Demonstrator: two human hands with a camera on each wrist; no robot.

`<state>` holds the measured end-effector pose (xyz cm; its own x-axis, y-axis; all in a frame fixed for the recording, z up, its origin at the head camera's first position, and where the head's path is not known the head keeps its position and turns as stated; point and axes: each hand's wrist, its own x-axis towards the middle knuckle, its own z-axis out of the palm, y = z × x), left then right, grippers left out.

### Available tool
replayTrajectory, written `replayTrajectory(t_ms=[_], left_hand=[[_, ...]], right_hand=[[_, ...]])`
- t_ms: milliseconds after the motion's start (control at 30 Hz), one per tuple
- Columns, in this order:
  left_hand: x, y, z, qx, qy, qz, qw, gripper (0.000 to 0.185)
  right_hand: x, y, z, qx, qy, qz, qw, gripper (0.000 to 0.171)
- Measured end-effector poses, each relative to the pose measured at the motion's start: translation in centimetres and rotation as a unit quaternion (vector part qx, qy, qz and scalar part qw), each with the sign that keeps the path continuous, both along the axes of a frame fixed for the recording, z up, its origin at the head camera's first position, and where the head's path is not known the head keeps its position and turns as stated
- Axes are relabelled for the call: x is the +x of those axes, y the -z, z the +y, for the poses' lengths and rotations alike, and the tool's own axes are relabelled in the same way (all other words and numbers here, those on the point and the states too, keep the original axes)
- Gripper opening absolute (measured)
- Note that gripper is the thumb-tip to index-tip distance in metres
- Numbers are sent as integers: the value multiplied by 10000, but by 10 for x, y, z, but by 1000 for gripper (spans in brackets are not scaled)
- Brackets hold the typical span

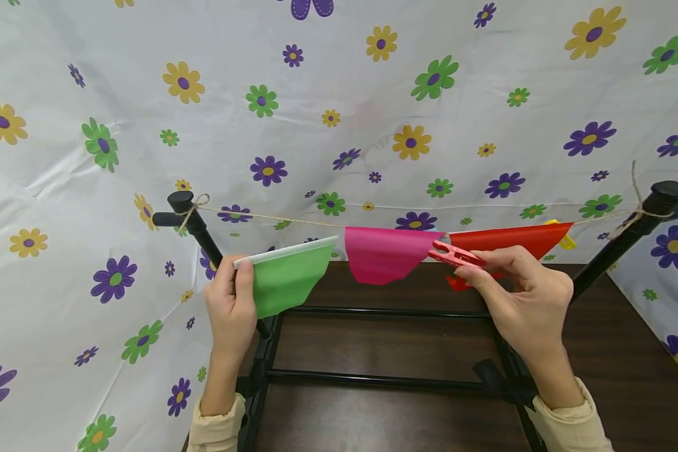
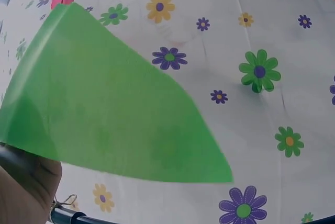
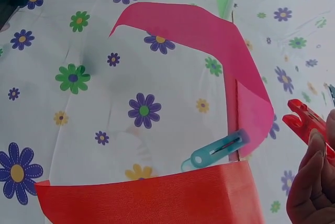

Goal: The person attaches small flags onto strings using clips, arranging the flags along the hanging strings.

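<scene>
A twine line (image 1: pixel 271 218) runs between two black posts. A pink flag (image 1: pixel 384 253) and a red flag (image 1: pixel 508 239) hang on it. My left hand (image 1: pixel 233 300) pinches the left corner of a green flag (image 1: pixel 289 274), held up just below the line; the same green flag (image 2: pixel 110 114) fills the left wrist view. My right hand (image 1: pixel 516 290) grips a red clothespin (image 1: pixel 453 255) at the seam between the pink and red flags. In the right wrist view the red clothespin (image 3: pixel 306 124) sits beside the pink flag (image 3: pixel 209 35), with a teal clothespin (image 3: pixel 215 150) above the red flag (image 3: pixel 152 198).
The black rack's left post (image 1: pixel 194 223) and right post (image 1: pixel 644 223) stand on a dark brown table (image 1: pixel 384 351), its base bars below my hands. A flowered white sheet (image 1: pixel 339 100) covers the back and sides. A yellow clip (image 1: pixel 565 238) sits at the red flag's far end.
</scene>
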<state>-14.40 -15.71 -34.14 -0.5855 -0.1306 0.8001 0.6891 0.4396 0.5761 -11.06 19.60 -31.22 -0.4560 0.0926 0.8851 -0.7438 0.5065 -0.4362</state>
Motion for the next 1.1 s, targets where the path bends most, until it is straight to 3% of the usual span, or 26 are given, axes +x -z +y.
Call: replayTrajectory(t_ms=[367,733,1100], left_hand=[[0,-4,0,53,-84,67,9999,25],[-1,-11,4,296,98,-37,9995,26],[-8,-19,13,1077,252,-212,9936,28]], right_hand=[[-2,-3,-3,-159,-191,29,9997,62],[-1,-7,-7,-164,-424,-113,9989,58],[-3,-9,-11,-124,-417,-158,9989,59]])
